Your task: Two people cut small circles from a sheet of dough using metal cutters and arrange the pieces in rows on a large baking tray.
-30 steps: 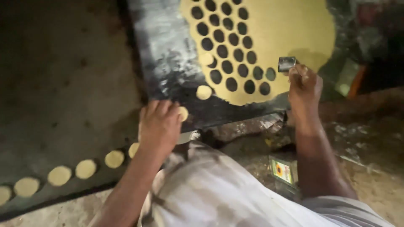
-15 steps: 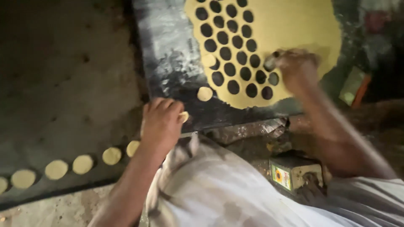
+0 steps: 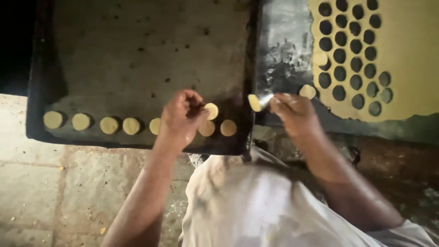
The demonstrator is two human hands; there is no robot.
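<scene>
Pinching a small dough round (image 3: 211,110) in its closed grip, the left hand (image 3: 183,118) hovers over the near edge of a dark baking tray (image 3: 137,55), above a row of dough discs (image 3: 109,125). The right hand (image 3: 295,114), closed on a blurred metal cutter (image 3: 266,99) bearing another disc (image 3: 254,103), sits beside the punched yellow dough sheet (image 3: 411,55).

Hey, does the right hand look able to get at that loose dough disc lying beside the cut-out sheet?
Probably yes: the right hand hovers just left of the loose dough disc, nothing between them, though it already pinches another disc.
</scene>
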